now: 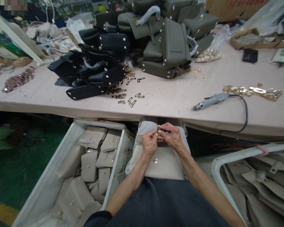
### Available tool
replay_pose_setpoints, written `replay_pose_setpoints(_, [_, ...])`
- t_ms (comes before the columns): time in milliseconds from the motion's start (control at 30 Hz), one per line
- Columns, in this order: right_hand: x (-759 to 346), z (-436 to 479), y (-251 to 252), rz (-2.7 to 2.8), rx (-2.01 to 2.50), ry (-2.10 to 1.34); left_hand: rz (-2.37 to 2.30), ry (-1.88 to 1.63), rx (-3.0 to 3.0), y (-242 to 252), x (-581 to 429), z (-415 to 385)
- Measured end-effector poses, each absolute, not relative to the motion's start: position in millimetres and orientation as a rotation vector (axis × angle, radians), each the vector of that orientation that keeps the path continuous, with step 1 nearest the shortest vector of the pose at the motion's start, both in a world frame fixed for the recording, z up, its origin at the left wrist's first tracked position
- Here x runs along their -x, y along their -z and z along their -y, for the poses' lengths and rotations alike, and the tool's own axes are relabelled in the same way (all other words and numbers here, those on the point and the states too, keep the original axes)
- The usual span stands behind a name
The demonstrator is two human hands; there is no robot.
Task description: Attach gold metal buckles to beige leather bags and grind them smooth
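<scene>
On my lap lies a beige handbag (167,168) with a small metal fitting (156,160) on its front. Above its far edge, my left hand (150,142) and my right hand (171,135) meet, fingertips pinched together around a small gold metal piece (158,129). Most of that piece is covered by the fingers, so its exact form is hard to make out. Whether the piece touches the bag, I cannot tell.
Black handbags (90,69) and olive handbags (172,44) are heaped on the table (161,101). Loose metal frames (119,94) lie before them. An electric screwdriver (210,101) rests at right, its cord hanging. White bins (115,160) holding beige bags flank my legs.
</scene>
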State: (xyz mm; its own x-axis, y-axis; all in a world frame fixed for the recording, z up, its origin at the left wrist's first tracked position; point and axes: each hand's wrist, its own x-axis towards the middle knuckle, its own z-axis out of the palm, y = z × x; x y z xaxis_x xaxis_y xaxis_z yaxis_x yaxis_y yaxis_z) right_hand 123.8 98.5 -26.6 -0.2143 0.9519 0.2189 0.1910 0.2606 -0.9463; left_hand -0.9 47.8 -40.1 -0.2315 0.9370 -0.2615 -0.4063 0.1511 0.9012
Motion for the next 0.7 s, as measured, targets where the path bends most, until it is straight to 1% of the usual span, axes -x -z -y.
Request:
replay_pose_setpoints(233, [-123, -95, 27, 1.614, 1.081, -1.044, -1.286, -1.414, -0.64, 42, -2, -48])
replay_pose_setpoints(333, [-126, -102, 17, 1.642, 1.089, -1.057, -1.346, -1.416, -0.683, 40, -2, -51])
replay_pose_setpoints(400, [-137, -116, 6, 1.649, 1.117, -0.986, -1.361, -1.426, -0.683, 39, -2, -54])
replay_pose_setpoints(500, [-170, -147, -20, 1.497, 1.318, -0.657, -1.356, -1.415, -0.713, 36, 0, -54])
replay_pose_setpoints(633, [-228, -195, -47, 1.227, 1.833, -0.069, -1.338, -1.404, -0.752, 32, 2, -50])
replay_pose_setpoints(700, [-249, -215, -52, 1.176, 2.098, 0.021, -1.337, -1.412, -0.741, 32, 2, -50])
